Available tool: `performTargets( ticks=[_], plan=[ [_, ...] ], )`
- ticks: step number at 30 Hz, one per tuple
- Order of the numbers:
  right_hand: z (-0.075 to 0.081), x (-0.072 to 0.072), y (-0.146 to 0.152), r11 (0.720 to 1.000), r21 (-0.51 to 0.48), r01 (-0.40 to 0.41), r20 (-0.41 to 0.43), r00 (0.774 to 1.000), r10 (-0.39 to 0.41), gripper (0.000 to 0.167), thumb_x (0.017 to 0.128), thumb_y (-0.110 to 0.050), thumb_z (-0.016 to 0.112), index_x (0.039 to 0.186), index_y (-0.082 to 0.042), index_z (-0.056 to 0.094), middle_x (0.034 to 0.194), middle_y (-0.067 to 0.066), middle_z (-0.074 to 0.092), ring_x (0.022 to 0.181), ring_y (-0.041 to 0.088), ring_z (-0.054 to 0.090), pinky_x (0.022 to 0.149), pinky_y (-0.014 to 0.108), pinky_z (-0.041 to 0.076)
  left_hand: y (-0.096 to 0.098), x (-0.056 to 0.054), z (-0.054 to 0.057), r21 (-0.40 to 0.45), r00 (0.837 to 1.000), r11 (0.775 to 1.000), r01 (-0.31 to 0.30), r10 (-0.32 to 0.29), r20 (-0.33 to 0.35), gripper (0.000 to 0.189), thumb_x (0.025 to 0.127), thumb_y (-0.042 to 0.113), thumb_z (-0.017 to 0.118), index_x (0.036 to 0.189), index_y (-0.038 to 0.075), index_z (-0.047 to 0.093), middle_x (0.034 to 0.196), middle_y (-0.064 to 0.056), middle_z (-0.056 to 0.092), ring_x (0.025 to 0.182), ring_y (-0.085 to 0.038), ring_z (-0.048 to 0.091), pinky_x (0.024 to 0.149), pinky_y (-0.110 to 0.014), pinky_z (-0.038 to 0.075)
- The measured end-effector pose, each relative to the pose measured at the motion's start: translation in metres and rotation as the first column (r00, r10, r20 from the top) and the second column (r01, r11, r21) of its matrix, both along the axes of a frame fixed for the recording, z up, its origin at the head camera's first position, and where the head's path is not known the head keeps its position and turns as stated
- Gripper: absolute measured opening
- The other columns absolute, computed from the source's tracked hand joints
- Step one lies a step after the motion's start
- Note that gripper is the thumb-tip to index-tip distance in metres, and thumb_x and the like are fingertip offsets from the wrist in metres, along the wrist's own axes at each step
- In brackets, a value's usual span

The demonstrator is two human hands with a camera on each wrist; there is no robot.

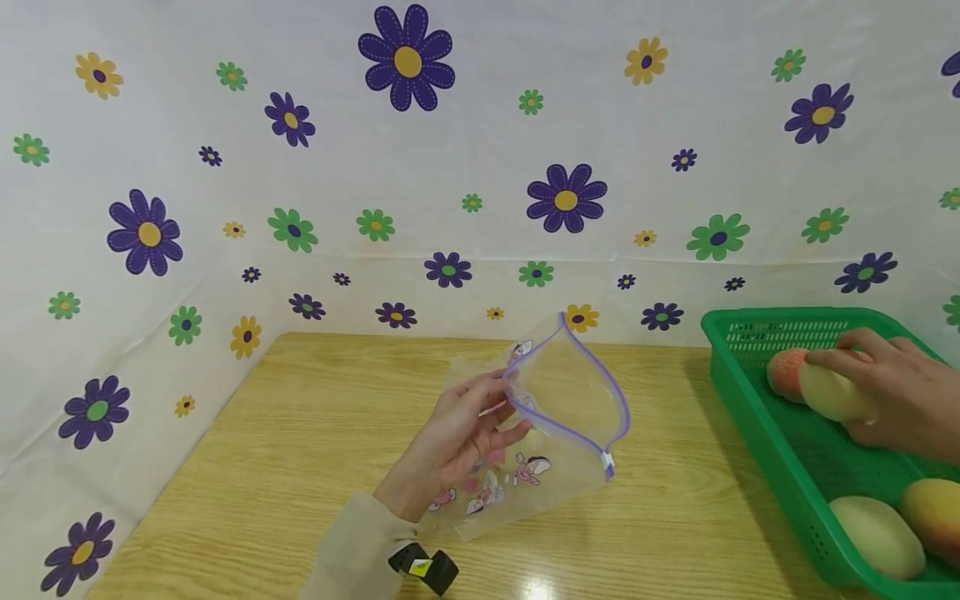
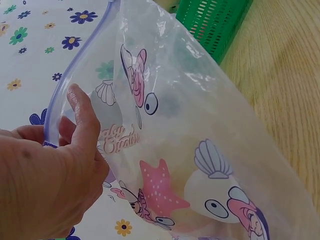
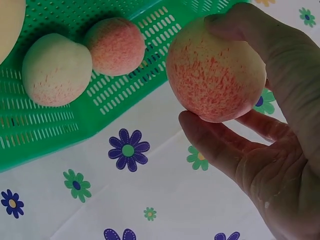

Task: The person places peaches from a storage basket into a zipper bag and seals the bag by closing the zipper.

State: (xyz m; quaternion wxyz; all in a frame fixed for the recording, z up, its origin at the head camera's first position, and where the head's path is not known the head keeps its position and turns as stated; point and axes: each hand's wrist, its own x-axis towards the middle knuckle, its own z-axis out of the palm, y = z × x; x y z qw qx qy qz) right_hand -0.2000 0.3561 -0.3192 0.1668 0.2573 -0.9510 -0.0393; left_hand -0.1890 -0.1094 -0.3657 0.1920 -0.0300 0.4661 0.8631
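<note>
My left hand [image 1: 468,429] holds a clear zip bag [image 1: 570,462] by its purple-edged rim, thumb and fingers on either side of the film. The bag's mouth gapes toward the right, with a white slider at its lower corner. Cartoon prints, a pink starfish and shells show on the bag [image 2: 165,115] in the left wrist view. My right hand [image 1: 896,387] is over the green basket [image 1: 757,454], gripping a pale peach [image 1: 832,396]. In the right wrist view this peach [image 3: 215,75] has red speckles and sits between thumb and fingertips.
A reddish peach [image 1: 786,375] lies at the basket's far end, just behind the held one. Nearer in the basket are a pale peach [image 1: 877,537] and a yellow-orange fruit [image 1: 933,517]. A flower-printed cloth [image 1: 480,150] hangs behind the wooden table [image 1: 300,467].
</note>
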Motion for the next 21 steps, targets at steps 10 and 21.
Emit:
performTargets(
  ticks=[10, 21],
  plan=[
    [0.007, 0.006, -0.019, 0.992, -0.089, -0.089, -0.065, 0.994, 0.083, 0.085, 0.037, -0.011, 0.1, 0.111, -0.007, 0.059, 0.102, 0.026, 0.055, 0.075, 0.035, 0.057, 0.055, 0.053, 0.055, 0.002, 0.001, 0.002, 0.005, 1.0, 1.0, 0.015, -0.015, -0.001, 0.019, 0.105, 0.014, 0.056, 0.12, 0.008, 0.066, 0.097, -0.001, 0.064, 0.087, -0.01, 0.066, 0.079, -0.028, 0.065],
    [0.01, 0.015, -0.044, 0.992, -0.119, -0.041, 0.06, 0.997, 0.049, 0.079, 0.051, -0.014, 0.101, 0.12, -0.013, 0.064, 0.114, 0.023, 0.055, 0.081, 0.03, 0.063, 0.055, 0.043, 0.061, 0.007, 0.002, -0.004, 0.005, 0.998, 0.998, 0.057, -0.057, 0.003, 0.016, 0.103, 0.017, 0.06, 0.111, 0.014, 0.074, 0.094, 0.001, 0.064, 0.088, -0.011, 0.065, 0.078, -0.029, 0.065]
  ],
)
